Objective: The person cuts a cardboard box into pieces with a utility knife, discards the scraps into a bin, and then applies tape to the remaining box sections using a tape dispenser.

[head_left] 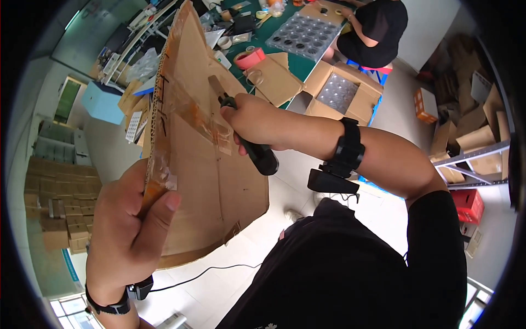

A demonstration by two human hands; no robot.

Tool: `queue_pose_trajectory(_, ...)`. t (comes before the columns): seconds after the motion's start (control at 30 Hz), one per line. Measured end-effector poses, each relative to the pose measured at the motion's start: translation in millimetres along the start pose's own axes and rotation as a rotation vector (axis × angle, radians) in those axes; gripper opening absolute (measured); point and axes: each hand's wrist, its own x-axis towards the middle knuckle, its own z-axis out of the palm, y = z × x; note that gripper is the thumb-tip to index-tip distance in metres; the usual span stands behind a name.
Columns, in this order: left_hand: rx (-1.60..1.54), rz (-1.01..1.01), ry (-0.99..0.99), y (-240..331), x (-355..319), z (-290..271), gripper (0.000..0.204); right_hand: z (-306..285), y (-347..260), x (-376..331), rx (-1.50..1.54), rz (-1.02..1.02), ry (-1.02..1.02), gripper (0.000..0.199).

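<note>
A large brown cardboard sheet [192, 214] stands on edge before me, its corrugated edge toward me and strips of clear and brown tape along it. My left hand [123, 230] is closed on that edge, thumb on one face. In my right fist is a utility knife [258, 156] with a black handle and its blade out, pointing up and left. My right hand [260, 120] holds it just in front of the sheet's face; whether the blade touches the cardboard I cannot tell.
Beyond the sheet is a green table [298, 68] with a clear plastic tray [304, 35], pink tape roll [249, 57] and cardboard pieces. A seated person [378, 33] works at its far right. An open carton [367, 101] stands beside it. Shelving [482, 164] runs along the right.
</note>
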Motion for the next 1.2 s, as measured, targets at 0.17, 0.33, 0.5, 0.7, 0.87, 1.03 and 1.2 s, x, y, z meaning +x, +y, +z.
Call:
queue_pose_trajectory(0.17, 0.030, -0.094, -0.028, 6, 3, -2, 0.013, -3, 3, -5, 0.043, 0.015, 0.037, 0.030)
queue_pose_trajectory(0.33, -0.012, -0.091, 0.104, 4, -4, 3, 0.009, -8, 6, 3, 0.051, 0.011, 0.018, 0.031)
queue_pose_trajectory(0.5, 0.023, -0.145, 0.098, 7, -3, 2, 0.008, 7, 12, 12, 0.155, -0.031, -0.022, 0.032)
queue_pose_trajectory(0.7, 0.001, -0.193, 0.052, 5, 2, 1, 0.007, 30, 16, 0, 0.011, -0.004, -0.125, 0.032)
queue_pose_trajectory(0.87, 0.007, -0.130, 0.074, 4, 3, 5, 0.005, 33, 18, -13, 0.037, 0.010, -0.111, 0.032)
queue_pose_trajectory(1.03, -0.034, -0.156, 0.060, 6, 2, 8, 0.004, 43, 24, -32, -0.022, -0.008, -0.161, 0.032)
queue_pose_trajectory(1.2, -0.020, -0.149, 0.057, 2, 4, 7, 0.004, 47, 27, -48, -0.030, 0.035, -0.156, 0.029)
